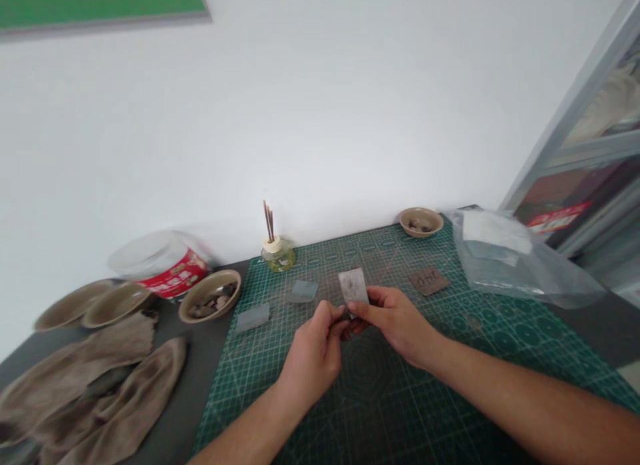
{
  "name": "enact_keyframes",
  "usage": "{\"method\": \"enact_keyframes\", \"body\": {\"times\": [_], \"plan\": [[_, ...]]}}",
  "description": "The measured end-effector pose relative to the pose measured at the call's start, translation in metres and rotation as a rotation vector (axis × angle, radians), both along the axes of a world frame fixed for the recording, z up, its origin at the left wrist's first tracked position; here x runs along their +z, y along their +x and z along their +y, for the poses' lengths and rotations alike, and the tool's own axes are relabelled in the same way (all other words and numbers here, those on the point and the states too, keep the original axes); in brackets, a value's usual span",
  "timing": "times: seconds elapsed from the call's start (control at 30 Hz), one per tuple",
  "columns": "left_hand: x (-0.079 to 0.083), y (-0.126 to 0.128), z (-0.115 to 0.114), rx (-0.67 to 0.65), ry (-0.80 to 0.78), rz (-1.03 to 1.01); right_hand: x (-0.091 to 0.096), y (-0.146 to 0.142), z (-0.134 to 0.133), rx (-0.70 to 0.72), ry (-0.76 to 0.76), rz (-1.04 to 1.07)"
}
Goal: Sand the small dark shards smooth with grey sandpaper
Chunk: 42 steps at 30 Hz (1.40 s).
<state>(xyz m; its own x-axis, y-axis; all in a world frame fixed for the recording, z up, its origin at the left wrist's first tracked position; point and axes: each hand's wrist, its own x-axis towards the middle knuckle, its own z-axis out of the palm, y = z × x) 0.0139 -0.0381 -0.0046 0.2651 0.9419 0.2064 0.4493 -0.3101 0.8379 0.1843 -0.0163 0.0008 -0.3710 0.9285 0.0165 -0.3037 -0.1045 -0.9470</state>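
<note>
Over the green cutting mat (380, 391), both of my hands meet at a small clear plastic bag (353, 285) with something dark inside. My right hand (395, 318) pinches the bag's lower edge and holds it upright. My left hand (315, 351) is closed with its fingertips at the bag's bottom corner. Two more small clear bags (303, 290) (253, 317) lie flat on the mat just beyond my left hand. A brown tag (429, 280) with writing lies to the right.
A tan bowl (210, 295) with small stones sits at the mat's left edge, another bowl (421, 221) at the far corner. A reed diffuser (277, 251), a lidded tub (160, 265), empty dishes (95, 305), brown cloths (95, 378) and a large plastic bag (510, 261) surround the mat.
</note>
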Motion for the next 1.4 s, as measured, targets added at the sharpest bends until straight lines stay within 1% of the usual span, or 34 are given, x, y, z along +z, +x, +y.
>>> {"method": "enact_keyframes", "body": {"times": [0.1,0.23,0.4,0.53,0.63,0.77,0.87,0.93,1.03,1.07,1.13,1.2,1.23,1.3,1.4], "plan": [[0.001,0.0,0.0,0.019,-0.006,-0.032,0.001,0.001,-0.001,0.03,0.027,-0.009],[0.002,0.0,0.0,0.008,0.021,-0.005,0.002,0.002,-0.001,-0.009,0.027,-0.032],[0.001,0.002,-0.001,0.023,0.01,-0.013,0.002,0.002,-0.001,0.022,0.036,-0.016],[0.001,0.003,-0.002,0.004,0.04,0.021,0.001,0.002,-0.001,-0.002,0.019,-0.022],[0.002,0.003,-0.002,0.017,0.03,-0.004,0.001,0.002,-0.001,0.03,0.026,-0.016],[0.001,0.002,-0.001,0.013,0.031,-0.02,0.001,0.001,-0.002,0.009,0.024,-0.006],[-0.002,0.002,0.0,0.028,0.021,-0.032,0.0,0.001,0.0,0.029,0.029,-0.017],[-0.004,0.002,-0.001,0.015,0.034,-0.025,-0.002,0.002,0.004,-0.023,0.018,-0.039],[-0.006,0.002,-0.002,-0.003,0.061,0.0,-0.007,0.006,0.014,-0.208,-0.046,-0.052],[-0.005,0.001,-0.002,0.002,0.07,0.003,-0.009,0.007,0.016,-0.24,-0.061,-0.046],[-0.003,0.0,-0.001,0.019,0.112,0.003,-0.01,0.011,0.02,-0.252,-0.052,-0.038],[0.0,-0.003,0.001,0.039,0.184,0.001,-0.009,0.014,0.02,-0.252,0.006,-0.07],[0.003,-0.004,0.002,0.051,0.213,-0.015,-0.008,0.014,0.019,-0.255,0.039,-0.087],[0.006,-0.005,0.004,0.076,0.221,-0.093,-0.006,0.015,0.018,-0.251,0.083,-0.084],[0.01,-0.005,0.006,0.093,0.135,-0.265,-0.001,0.014,0.014,-0.202,0.092,0.023]]}}
